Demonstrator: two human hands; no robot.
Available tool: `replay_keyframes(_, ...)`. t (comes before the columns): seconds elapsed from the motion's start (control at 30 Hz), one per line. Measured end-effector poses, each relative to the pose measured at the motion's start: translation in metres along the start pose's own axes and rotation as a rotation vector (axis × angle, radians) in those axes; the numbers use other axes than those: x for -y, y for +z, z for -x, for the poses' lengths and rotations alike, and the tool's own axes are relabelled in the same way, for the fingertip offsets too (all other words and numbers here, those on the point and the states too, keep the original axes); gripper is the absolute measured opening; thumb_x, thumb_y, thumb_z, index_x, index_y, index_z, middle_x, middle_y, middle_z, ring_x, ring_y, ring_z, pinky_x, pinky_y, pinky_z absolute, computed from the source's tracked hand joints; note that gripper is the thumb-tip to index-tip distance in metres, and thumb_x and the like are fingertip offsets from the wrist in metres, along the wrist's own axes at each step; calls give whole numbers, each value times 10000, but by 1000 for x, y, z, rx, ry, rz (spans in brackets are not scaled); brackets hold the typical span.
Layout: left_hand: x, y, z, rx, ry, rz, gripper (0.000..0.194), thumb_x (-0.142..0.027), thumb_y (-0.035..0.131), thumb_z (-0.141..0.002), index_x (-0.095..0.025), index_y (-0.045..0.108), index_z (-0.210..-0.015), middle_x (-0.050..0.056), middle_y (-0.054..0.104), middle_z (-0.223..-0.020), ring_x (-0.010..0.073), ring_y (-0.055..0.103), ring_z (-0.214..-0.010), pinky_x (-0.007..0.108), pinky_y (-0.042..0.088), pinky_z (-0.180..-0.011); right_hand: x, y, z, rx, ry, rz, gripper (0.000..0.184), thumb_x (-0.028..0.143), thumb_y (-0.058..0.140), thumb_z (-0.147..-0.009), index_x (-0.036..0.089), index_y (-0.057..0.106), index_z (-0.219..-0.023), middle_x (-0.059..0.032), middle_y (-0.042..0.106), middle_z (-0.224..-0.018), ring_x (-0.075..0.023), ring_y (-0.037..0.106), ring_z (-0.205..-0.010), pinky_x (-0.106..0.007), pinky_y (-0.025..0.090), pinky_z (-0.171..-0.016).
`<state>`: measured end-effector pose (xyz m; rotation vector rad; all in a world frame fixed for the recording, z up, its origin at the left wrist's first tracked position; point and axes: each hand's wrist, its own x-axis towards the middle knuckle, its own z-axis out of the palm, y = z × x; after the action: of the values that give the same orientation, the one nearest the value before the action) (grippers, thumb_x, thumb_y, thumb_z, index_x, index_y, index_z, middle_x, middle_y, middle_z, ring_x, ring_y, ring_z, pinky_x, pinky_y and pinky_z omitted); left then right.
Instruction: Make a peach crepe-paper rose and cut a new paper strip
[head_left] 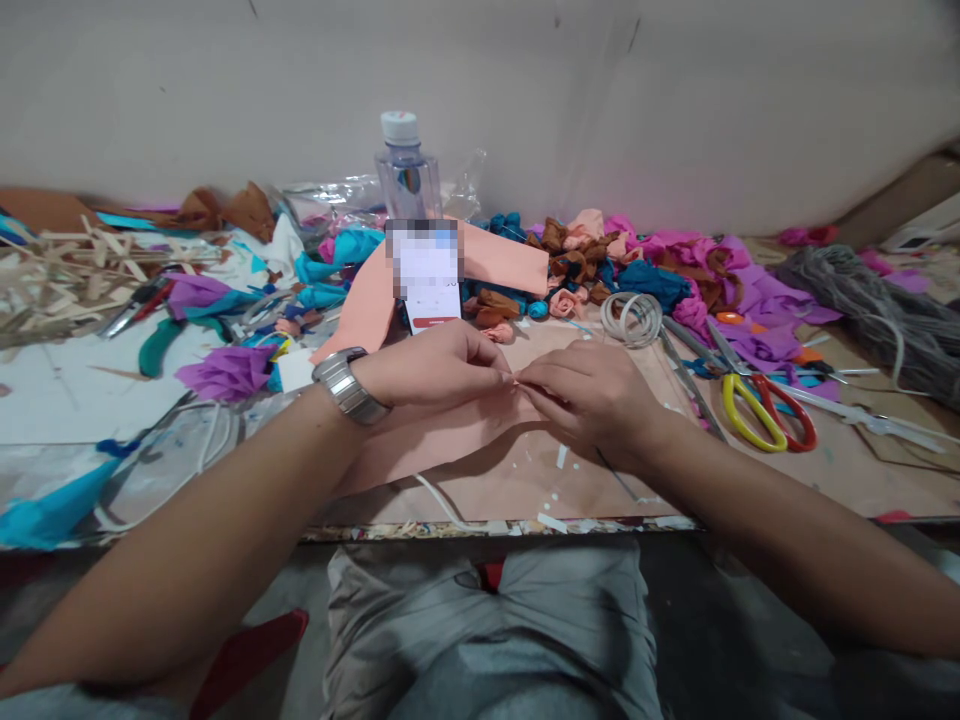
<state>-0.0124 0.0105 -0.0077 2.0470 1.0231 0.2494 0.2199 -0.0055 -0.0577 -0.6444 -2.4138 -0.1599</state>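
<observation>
A long strip of peach crepe paper (pixel 442 435) lies across the table below my hands, its left part passing under my left wrist. My left hand (pixel 442 365) is closed, thumb and fingers pinching the strip near its right end. From the other side my right hand (pixel 592 390) pinches the same end, its fingertips almost touching those of the left. The small bit of paper between the fingertips is mostly hidden. Just behind my left hand stands a lit phone (pixel 429 290), leaning on a clear bottle (pixel 409 180). Another peach strip (pixel 506 260) curves behind the phone.
Scissors with yellow and red handles (pixel 769 410) lie at right, near a roll of pale cord (pixel 631 318) and a grey yarn bundle (pixel 877 310). Rolled paper flowers (pixel 570 300) are heaped at the back. Thin wooden sticks (pixel 82 265) and green-handled pliers (pixel 159 347) are at left.
</observation>
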Motion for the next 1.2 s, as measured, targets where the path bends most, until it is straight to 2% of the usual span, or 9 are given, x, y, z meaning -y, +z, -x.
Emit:
replay_keyframes(0.13, -1, 2, 0, -45, 4, -33, 281, -350, 578, -878, -151, 775, -859, 23, 725, -765, 137, 569, -699, 248, 414, -663, -1, 1, 0, 22, 17, 1, 154, 242, 587, -957, 214, 724, -1020, -45, 778, -894, -201, 659, -774, -355, 433, -732)
replay_keyframes(0.23, -2, 3, -1, -79, 11, -59, 287, -363, 579, -884, -150, 772, -870, 24, 719, -754, 135, 563, -685, 249, 392, -635, -1, 2, -2, 39, 94, -49, 141, 240, 597, -943, 209, 723, -999, -44, 768, -865, -202, 658, -773, -346, 437, -734)
replay_keyframes(0.43, -5, 6, 1, -153, 44, -197, 302, -362, 559, -900, -145, 762, -849, 18, 681, -691, 120, 533, -617, 247, 341, -586, -4, 4, -10, 53, 281, -363, 78, 203, 612, -906, 185, 686, -916, -63, 715, -897, -189, 651, -831, -305, 485, -748)
replay_keyframes(0.6, -11, 10, 3, -189, 64, -256, 270, -327, 560, -904, -164, 771, -861, 26, 713, -733, 129, 571, -636, 254, 338, -587, -5, 5, -12, 22, 293, -430, 47, 167, 624, -877, 190, 664, -885, -75, 690, -943, -208, 643, -909, -339, 497, -816)
replay_keyframes(0.87, -17, 17, 5, -256, 48, -393, 278, -344, 553, -924, -189, 783, -902, 43, 741, -788, 148, 597, -669, 275, 343, -618, -5, 7, -12, 33, 342, -519, 46, 140, 618, -862, 181, 639, -868, -83, 670, -1002, -201, 623, -938, -346, 497, -827)
replay_keyframes(1.1, -24, 21, 8, -290, 28, -506, 298, -335, 530, -945, -188, 774, -860, 60, 730, -753, 150, 558, -614, 286, 298, -591, -3, 9, -14, 60, 410, -584, 117, 68, 571, -818, 180, 603, -804, -56, 670, -953, -178, 613, -891, -316, 481, -807)
replay_keyframes(1.2, -25, 20, 9, -308, 61, -519, 301, -362, 534, -954, -189, 772, -892, 60, 738, -776, 142, 547, -597, 289, 275, -580, -3, 7, -15, 91, 425, -613, 123, 70, 544, -821, 179, 594, -793, -51, 665, -931, -175, 608, -878, -313, 470, -807)
